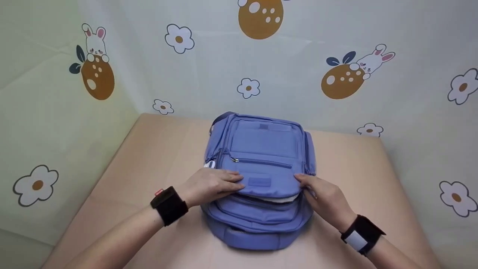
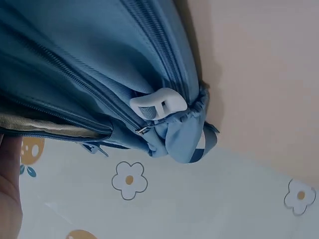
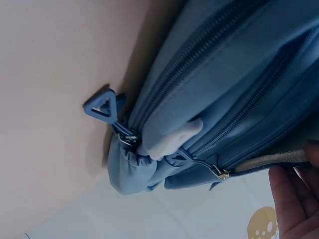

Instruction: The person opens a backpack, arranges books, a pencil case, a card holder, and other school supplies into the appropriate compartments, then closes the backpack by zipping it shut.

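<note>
A blue backpack point(image 1: 265, 142) lies on its back on the table, its front pocket unzipped along a curved edge. The pocket's front flap point(image 1: 278, 188) stands slightly away from the bag, with a pale lining showing in the gap. My left hand point(image 1: 209, 183) rests on the flap's left side, fingers fairly straight. On the right, my right hand point(image 1: 328, 196) pinches the flap's edge between thumb and fingers. In the right wrist view, a zipper pull point(image 3: 219, 172) hangs at the end of the opening. A white buckle point(image 2: 158, 103) shows at the bag's side in the left wrist view.
The beige table point(image 1: 149, 160) extends to both sides of the bag. A pale curtain point(image 1: 209, 67) printed with flowers and rabbits stands behind and around it. Another zipper pull, a blue triangle point(image 3: 92, 107), sticks out from the bag's side.
</note>
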Action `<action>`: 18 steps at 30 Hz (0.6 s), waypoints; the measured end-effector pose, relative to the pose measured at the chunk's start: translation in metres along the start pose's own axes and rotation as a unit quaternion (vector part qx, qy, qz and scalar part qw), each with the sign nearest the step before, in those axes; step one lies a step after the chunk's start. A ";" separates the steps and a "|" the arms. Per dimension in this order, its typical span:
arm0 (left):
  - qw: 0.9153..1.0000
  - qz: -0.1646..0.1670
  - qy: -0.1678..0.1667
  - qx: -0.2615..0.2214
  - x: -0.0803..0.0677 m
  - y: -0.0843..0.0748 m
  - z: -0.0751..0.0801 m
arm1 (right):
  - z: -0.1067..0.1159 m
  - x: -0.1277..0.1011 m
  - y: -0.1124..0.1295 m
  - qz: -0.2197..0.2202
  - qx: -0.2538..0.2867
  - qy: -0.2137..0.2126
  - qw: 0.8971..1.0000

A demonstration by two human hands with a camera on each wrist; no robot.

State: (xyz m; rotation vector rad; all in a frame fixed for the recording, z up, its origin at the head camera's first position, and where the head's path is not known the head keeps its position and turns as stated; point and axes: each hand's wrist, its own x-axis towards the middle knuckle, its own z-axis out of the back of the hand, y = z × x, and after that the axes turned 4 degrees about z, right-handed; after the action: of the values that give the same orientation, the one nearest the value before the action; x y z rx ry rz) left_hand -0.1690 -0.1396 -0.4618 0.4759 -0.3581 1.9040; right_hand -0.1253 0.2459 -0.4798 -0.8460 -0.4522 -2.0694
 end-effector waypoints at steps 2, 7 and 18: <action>1.000 0.000 0.022 0.015 0.000 -0.001 0.001 | -0.002 -0.003 0.001 0.009 0.001 0.008 1.000; 0.998 -0.005 0.057 0.025 0.005 -0.003 0.004 | -0.005 -0.008 0.000 0.025 0.015 0.022 0.999; 0.992 0.033 0.084 0.090 0.051 -0.036 0.005 | -0.006 -0.007 0.001 0.037 0.010 0.026 0.999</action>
State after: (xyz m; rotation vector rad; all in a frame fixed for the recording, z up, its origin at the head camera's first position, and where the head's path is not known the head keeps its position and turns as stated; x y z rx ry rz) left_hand -0.1519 -0.0873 -0.4313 0.4221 -0.0922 2.0352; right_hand -0.1240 0.2463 -0.4889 -0.7840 -0.4063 -2.0107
